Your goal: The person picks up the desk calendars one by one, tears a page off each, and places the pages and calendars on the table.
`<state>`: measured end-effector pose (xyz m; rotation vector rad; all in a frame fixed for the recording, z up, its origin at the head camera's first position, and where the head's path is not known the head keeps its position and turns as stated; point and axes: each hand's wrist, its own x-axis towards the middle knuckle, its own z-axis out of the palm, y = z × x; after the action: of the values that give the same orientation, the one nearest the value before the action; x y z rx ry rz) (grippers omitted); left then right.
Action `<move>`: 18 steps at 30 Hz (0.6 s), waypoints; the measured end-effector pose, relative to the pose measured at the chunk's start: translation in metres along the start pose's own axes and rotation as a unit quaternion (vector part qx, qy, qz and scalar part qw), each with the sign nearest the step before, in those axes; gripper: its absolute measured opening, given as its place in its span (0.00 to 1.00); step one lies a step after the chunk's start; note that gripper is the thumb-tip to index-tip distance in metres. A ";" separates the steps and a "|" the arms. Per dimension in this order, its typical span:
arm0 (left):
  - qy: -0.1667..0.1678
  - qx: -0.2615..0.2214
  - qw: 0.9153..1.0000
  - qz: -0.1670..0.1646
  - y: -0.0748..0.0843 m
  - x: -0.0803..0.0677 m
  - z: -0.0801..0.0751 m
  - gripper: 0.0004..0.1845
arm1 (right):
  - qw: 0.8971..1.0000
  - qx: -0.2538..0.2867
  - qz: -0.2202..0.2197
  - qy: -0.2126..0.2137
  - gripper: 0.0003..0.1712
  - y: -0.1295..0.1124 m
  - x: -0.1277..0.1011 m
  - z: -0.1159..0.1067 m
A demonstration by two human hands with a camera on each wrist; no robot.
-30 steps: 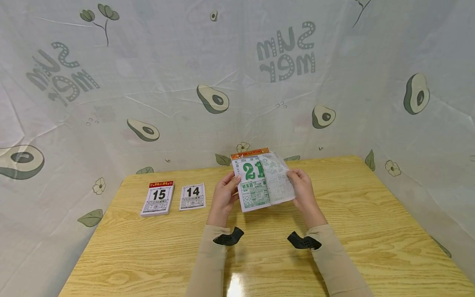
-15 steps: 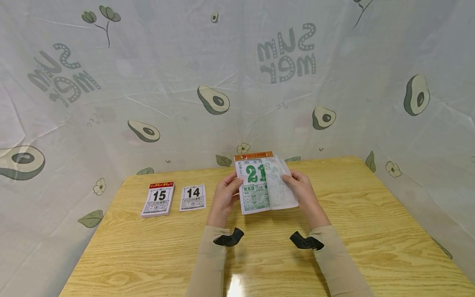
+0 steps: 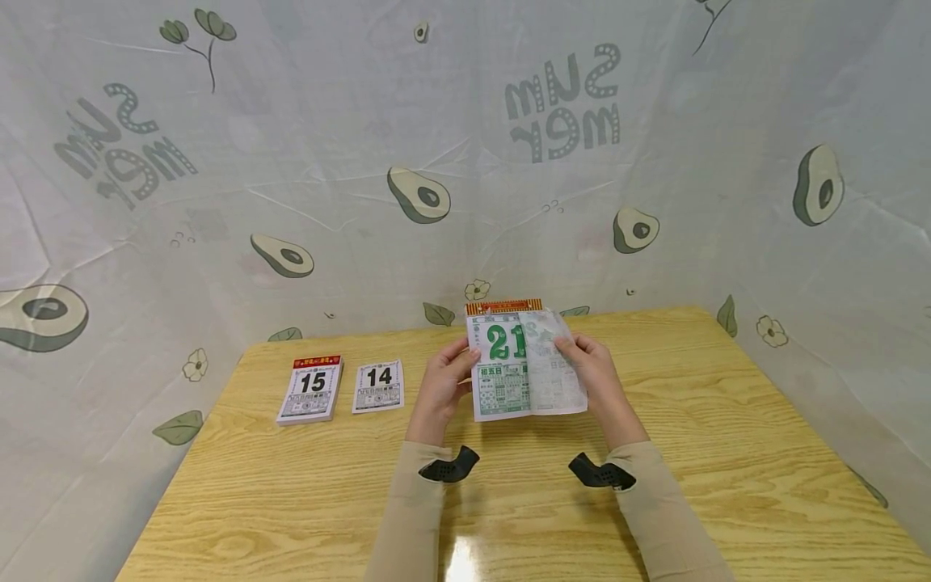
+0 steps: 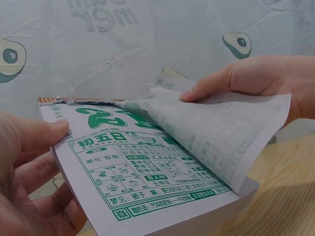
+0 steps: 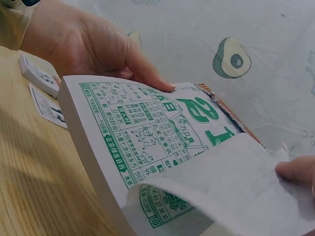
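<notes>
Left hand (image 3: 440, 386) gripping the tear-off calendar (image 3: 502, 380), right hand (image 3: 592, 373) pinching its top page (image 3: 556, 368): could rip crookedly if pulled sideways.

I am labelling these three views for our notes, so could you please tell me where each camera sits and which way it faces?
Head: worn on the head, looking forward and down over the wooden table at the green calendar pad; both forearms, left hand and right hand show.
Left wrist: on the left wrist, looking across the pad toward the right hand, which pinches the lifted page; left thumb shows.
Right wrist: on the right wrist, looking back at the left hand; a right fingertip shows.
Shared: all three show the pad and the lifted page.
</notes>
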<state>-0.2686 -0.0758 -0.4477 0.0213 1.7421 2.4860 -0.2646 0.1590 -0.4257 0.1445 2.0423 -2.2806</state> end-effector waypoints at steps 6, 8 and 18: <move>0.005 0.000 1.000 -0.002 0.000 -0.001 0.003 0.22 | 1.000 0.003 -0.011 -0.003 0.13 0.002 0.000 0.002; 0.006 -0.001 1.000 -0.002 0.000 -0.001 0.004 0.22 | 1.000 -0.001 -0.011 0.004 0.13 0.002 0.000 0.002; 0.021 -0.011 1.000 -0.006 0.000 -0.001 0.003 0.20 | 1.000 -0.001 -0.019 0.024 0.12 0.002 -0.001 0.003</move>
<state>-0.2673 -0.0728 -0.4461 -0.0427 1.7247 2.5141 -0.2638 0.1557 -0.4274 0.1639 2.0878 -2.3184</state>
